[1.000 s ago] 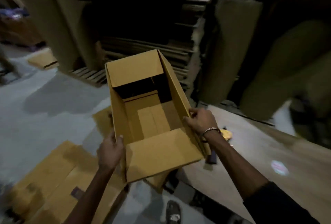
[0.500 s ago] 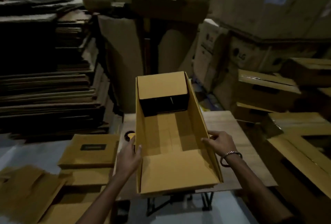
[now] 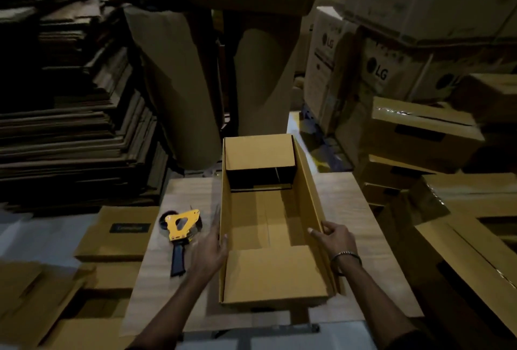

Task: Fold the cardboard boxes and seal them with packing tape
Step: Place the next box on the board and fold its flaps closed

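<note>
Right fingers point(image 3: 317, 232) curled over box point(image 3: 268, 277) wall, left fingers point(image 3: 215, 226) flat

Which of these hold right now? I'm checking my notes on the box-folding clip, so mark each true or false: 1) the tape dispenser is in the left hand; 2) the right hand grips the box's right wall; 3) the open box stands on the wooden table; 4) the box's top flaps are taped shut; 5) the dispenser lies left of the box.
1. False. The tape dispenser lies on the table; the left hand is flat against the box's left wall.
2. True. The right hand curls over the right wall of the box.
3. True.
4. False. The box is open at the top, its inside in view, with no tape visible on it.
5. True.
</note>
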Motion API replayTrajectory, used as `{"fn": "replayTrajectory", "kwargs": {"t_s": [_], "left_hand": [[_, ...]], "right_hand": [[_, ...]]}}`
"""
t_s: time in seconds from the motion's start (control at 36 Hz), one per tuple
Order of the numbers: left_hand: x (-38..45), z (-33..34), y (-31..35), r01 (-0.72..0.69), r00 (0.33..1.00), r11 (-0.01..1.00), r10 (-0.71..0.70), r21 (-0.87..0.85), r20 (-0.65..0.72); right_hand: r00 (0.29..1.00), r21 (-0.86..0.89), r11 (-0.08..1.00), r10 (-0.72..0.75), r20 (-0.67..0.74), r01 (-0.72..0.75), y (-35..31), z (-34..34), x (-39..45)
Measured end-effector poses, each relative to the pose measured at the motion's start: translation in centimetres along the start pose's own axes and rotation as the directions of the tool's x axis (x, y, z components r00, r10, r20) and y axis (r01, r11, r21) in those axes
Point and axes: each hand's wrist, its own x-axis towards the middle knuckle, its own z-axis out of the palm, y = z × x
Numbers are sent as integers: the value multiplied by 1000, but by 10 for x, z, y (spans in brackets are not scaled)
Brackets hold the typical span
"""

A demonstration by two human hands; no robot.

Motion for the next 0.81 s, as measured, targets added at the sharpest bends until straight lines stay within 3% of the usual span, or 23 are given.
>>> {"fn": "replayTrajectory", "kwargs": {"t_s": [0.08,0.25,0.33,0.44,0.61,0.72,0.81], "left_hand": [[-11,-3,29,27,999,998,-30,55,40],[-20,10,37,181,980,983,-179,19,-84],[-27,20,23,295,951,942,-306,-159,-49],[-36,24,2,444,883,774,-462,-452,77],[-37,4,-9,568,802,670,-582,-478,138],[-29,-13,-19,583,785,665,-609,-466,114],[-21,-27,-36,559,795,690,-604,-460,60]], "right_hand": [[998,-3,1000,29,49,-29,15,5,15],[994,160,983,73,84,-86,40,12,24],[994,213,973,73,87,-90,44,14,27],[983,232,958,148,108,-169,64,25,44],[964,181,946,261,55,-267,56,5,53],[950,173,935,304,68,-311,57,-10,60],[950,136,942,311,-12,-307,49,-28,63]]}}
